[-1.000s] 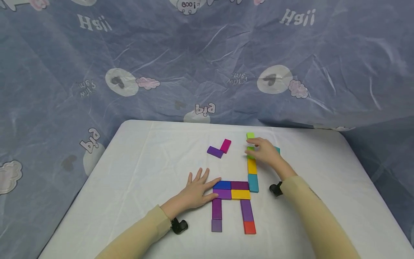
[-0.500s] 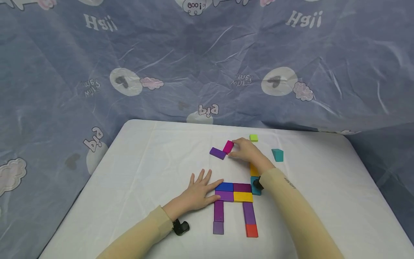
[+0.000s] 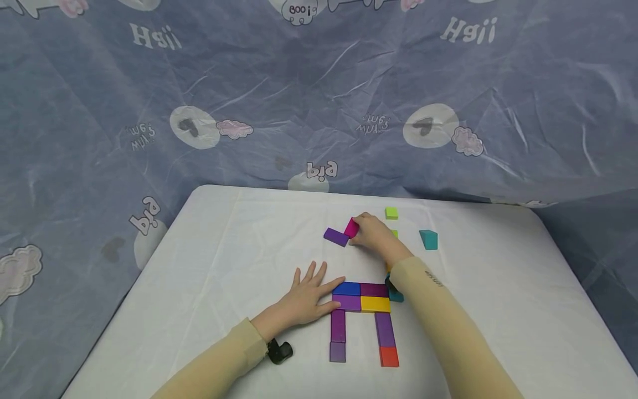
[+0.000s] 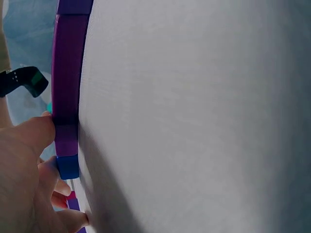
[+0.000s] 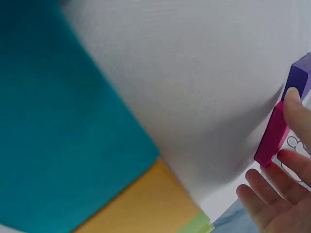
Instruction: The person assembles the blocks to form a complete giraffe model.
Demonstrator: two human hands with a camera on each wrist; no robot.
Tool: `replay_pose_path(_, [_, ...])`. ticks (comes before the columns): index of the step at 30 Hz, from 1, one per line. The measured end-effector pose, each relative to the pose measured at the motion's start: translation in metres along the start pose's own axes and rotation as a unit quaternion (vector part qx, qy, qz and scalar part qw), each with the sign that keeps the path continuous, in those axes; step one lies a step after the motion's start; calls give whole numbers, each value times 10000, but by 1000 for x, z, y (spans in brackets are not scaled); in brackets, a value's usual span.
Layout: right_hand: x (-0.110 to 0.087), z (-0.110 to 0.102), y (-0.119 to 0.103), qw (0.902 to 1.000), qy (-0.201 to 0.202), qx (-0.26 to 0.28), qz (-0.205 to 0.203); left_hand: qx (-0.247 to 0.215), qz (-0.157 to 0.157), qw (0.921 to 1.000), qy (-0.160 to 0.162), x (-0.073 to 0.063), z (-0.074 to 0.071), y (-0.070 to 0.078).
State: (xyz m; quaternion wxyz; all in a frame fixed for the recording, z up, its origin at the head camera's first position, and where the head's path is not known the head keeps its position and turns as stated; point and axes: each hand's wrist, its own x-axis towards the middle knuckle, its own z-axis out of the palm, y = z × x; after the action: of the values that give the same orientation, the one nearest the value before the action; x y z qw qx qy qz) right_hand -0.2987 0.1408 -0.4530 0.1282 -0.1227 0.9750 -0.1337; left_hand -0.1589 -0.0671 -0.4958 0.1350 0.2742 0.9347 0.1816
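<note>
My left hand (image 3: pixel 301 299) lies with its fingers spread on the table. Its index finger touches the end of the blue block (image 3: pixel 346 288), and its thumb touches the purple block (image 3: pixel 346 302) below. At the far side, my right hand (image 3: pixel 374 235) pinches the magenta block (image 3: pixel 351 228) between thumb and fingertips, one at each end. In the right wrist view, the thumb also sits close to the violet block (image 5: pixel 297 77), which meets the magenta block's end. My right forearm partly covers a column with a teal block (image 5: pixel 73 121), a yellow block (image 5: pixel 146 201) and a green block (image 3: pixel 395 233).
A maroon block (image 3: pixel 374 290) and a yellow block (image 3: pixel 376 304) complete the flat rectangle. Two legs of blocks extend nearer, one ending in a red block (image 3: pixel 389 357). A lime block (image 3: pixel 391 213) and a teal wedge (image 3: pixel 428 240) lie far right on the white table (image 3: pixel 239 238).
My right hand has moved left from the green blocks to the magenta block and now pinches it. The teal wedge has come into full view. My left hand has stayed in place.
</note>
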Motion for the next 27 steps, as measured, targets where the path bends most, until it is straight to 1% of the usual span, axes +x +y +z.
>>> replay_pose_path(4, [3,4,-3,9998,87,-183,-14,16,-29,10000,-20,0,1,-1])
replay_pose_path(8, [5,7,-4,9996,168,-223,16,28,-21,10000,-14,0,2,-1])
replay_pose_path(13, [4,3,-1,9994,355,-5,46,67,-23,10000,-2,0,2,-1])
replay_pose_path(16, [0,-5,4,9982,491,295,167,80,-17,10000,-4,1,1,-1])
replay_pose_path(21, [-6,-22,24,9923,649,947,464,80,13,10000,-5,0,0,-1])
replay_pose_path(24, [-9,-29,43,9884,701,1166,679,60,33,10000,0,-1,0,-1])
replay_pose_path(27, [-14,-34,62,9834,841,1313,927,41,30,10000,-5,-1,0,-1])
